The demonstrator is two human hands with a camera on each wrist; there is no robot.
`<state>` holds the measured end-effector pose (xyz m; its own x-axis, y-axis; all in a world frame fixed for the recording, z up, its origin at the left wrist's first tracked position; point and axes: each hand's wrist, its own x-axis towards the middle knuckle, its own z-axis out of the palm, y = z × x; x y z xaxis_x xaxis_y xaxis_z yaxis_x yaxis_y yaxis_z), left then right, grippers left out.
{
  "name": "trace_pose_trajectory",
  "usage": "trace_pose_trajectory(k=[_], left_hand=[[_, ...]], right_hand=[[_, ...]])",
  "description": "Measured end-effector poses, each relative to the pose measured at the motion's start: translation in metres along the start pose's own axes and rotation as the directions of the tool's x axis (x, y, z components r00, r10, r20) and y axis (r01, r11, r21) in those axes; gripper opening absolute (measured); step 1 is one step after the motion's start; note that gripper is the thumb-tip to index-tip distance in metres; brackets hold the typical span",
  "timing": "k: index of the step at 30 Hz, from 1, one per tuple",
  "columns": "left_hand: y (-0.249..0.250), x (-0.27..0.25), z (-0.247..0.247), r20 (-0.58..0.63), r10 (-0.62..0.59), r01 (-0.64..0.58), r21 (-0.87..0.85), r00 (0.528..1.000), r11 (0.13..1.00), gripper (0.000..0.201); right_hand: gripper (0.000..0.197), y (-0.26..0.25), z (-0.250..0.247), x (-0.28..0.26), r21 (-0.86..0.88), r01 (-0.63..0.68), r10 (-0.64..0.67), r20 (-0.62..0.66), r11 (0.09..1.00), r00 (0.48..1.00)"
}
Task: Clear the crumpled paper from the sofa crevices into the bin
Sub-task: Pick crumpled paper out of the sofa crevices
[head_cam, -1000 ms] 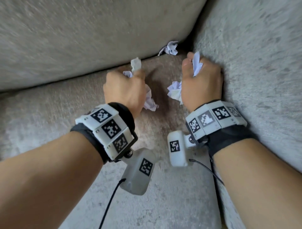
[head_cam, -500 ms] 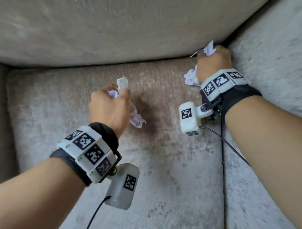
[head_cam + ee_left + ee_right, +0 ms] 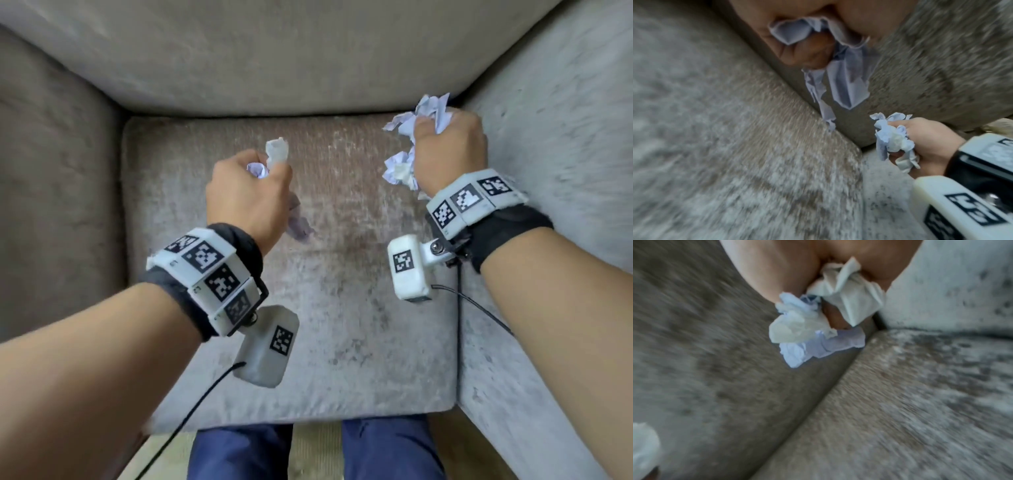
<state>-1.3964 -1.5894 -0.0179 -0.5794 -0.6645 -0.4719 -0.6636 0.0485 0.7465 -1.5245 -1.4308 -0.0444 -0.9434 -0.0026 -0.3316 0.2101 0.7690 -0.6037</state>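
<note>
A: Crumpled paper fills the left hand, does it not?

B: Yes. The fingers are curled round it; one white end sticks up past the thumb at twelve o'clock, and a lilac tail hangs out under the fist, as the left wrist view shows.

A: And the right hand?

B: It grips a second wad. Creased white and pale-blue sheets burst out above the knuckles and more bulges below, toward the wrist. In the right wrist view the bundle spills from the closed fingers in several folds.

A: Where do the hands sit against the sofa?

B: Both hover over the seat cushion. The left hand is near its middle; the right is at about two o'clock from it, close to the corner where the backrest meets the right armrest.

A: Is either wad touching the fabric?

B: I cannot tell for the hanging tail; the views are blurred. The right wad looks clear of the cushion.

A: Anything else in sight?

B: Marker-covered wristbands on both forearms, each with a white camera block and a black cable. At six o'clock, beyond the cushion's front edge, two blue trouser legs show. The left armrest is at nine o'clock.
</note>
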Motion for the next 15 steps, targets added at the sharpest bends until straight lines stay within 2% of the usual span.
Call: trace_pose_trajectory(k=[4, 9, 12, 15], left_hand=[[0.056, -0.032, -0.050, 0.007, 0.064, -0.064, -0.001, 0.998, 0.998, 0.043], [0.124, -0.076, -0.106, 0.049, 0.205, -0.208, 0.057, 0.978, 0.977, 0.040], [0.159, -0.096, -0.134, 0.093, 0.265, -0.273, 0.090, 0.960, 0.958, 0.038], [0.190, -0.116, -0.148, 0.122, 0.302, -0.311, 0.063, 0.946, 0.948, 0.049]], right_hand=[[0.043, -0.052, -0.061, -0.046, -0.005, 0.069, -0.069, -0.034, 0.998, 0.997], [0.039, -0.115, -0.132, -0.107, -0.018, 0.138, -0.138, -0.028, 0.990, 0.990], [0.040, -0.145, -0.167, -0.140, -0.061, 0.137, -0.140, -0.058, 0.989, 0.988], [0.024, -0.165, -0.201, -0.172, -0.052, 0.117, -0.121, -0.071, 0.992, 0.990]])
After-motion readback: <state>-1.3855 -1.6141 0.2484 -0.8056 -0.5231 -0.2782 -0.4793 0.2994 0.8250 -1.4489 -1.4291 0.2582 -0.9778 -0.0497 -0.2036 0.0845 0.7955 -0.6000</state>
